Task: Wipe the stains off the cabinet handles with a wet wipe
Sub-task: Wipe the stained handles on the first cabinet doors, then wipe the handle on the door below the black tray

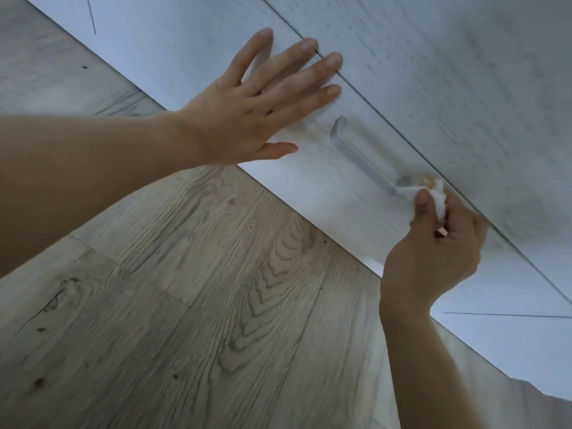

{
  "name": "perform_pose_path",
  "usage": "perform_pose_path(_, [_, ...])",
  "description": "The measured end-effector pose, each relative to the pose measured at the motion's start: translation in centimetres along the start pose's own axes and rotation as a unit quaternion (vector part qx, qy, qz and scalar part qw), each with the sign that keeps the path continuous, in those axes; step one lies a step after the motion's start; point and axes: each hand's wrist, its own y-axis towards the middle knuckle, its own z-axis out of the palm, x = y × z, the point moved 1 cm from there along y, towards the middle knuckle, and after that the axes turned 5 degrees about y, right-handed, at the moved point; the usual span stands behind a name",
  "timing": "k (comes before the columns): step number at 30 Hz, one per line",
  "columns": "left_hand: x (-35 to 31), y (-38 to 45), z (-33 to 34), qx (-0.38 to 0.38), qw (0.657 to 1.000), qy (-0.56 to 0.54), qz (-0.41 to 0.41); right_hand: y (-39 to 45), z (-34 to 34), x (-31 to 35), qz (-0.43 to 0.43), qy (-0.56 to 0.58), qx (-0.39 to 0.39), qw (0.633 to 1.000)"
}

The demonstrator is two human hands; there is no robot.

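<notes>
Pressing against one end of the grey bar handle [365, 156], a crumpled white wet wipe [428, 193] is seen pinched between the thumb and curled fingers of the right hand [433, 255]. An orange-brown smear is visible on the wipe and on the door surface just beside that end of the handle. The handle is mounted on a pale, wood-grained cabinet door [328, 193], running roughly along the door's length, with its other end curving into the panel near the left hand [247, 116]. The left hand is laid flat on the same door, fingers straight and spread, nothing being gripped; its fingertips reach the narrow dark seam that divides this door from the neighbouring panel [448, 72]. The two hands are kept apart, with the length of the handle lying between them. Below the door's lower edge, a grey-brown wood-patterned floor [185, 305] with knots and grain lines is shown. A pale piece of clothing [483, 391] is visible at the lower right, under the right forearm.
</notes>
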Motion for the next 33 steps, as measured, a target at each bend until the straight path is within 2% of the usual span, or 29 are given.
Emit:
perform_pose_path(2, [0.3, -0.1, -0.2, 0.01, 1.0, 0.009, 0.012, 0.1, -0.2, 0.3, 0.077, 0.033, 0.002, 0.997])
perform_pose_path(5, [0.6, -0.2, -0.7, 0.03, 0.999, -0.006, 0.02, -0.1, 0.4, 1.1, 0.135, 0.084, 0.037, 0.987])
perform_pose_path(10, [1.4, -1.0, -1.8, 0.066, 0.997, -0.017, 0.03, -1.3, 1.1, 2.4, 0.138, 0.074, 0.019, 0.987])
perform_pose_path(14, [3.1, -2.1, -3.9, 0.144, 0.988, -0.037, 0.037, -1.4, 2.0, 5.0, 0.072, 0.087, 0.027, 0.993])
perform_pose_path(16, [4.0, -2.6, -5.2, 0.19, 0.98, -0.043, 0.033, -1.0, 3.0, 6.7, 0.04, 0.08, 0.07, 0.993])
perform_pose_path(19, [6.2, -2.1, -9.0, 0.29, 0.956, -0.033, -0.002, 0.5, 4.0, 11.1, 0.008, 0.078, 0.186, 0.979])
perform_pose_path(24, [12.2, 1.9, -17.7, 0.446, 0.893, -0.036, -0.05, 3.8, 3.2, 22.0, -0.1, 0.008, 0.382, 0.919])
perform_pose_path(28, [18.5, 7.9, -26.2, 0.496, 0.864, -0.047, -0.072, 8.0, -0.1, 32.0, -0.141, -0.023, 0.467, 0.872])
perform_pose_path(31, [24.0, 14.0, -32.6, 0.514, 0.853, -0.037, -0.08, 12.4, -3.3, 40.0, -0.171, -0.06, 0.528, 0.83])
perform_pose_path(33, [28.1, 18.9, -37.0, 0.514, 0.851, -0.037, -0.101, 15.8, -5.3, 45.4, -0.189, -0.08, 0.543, 0.814])
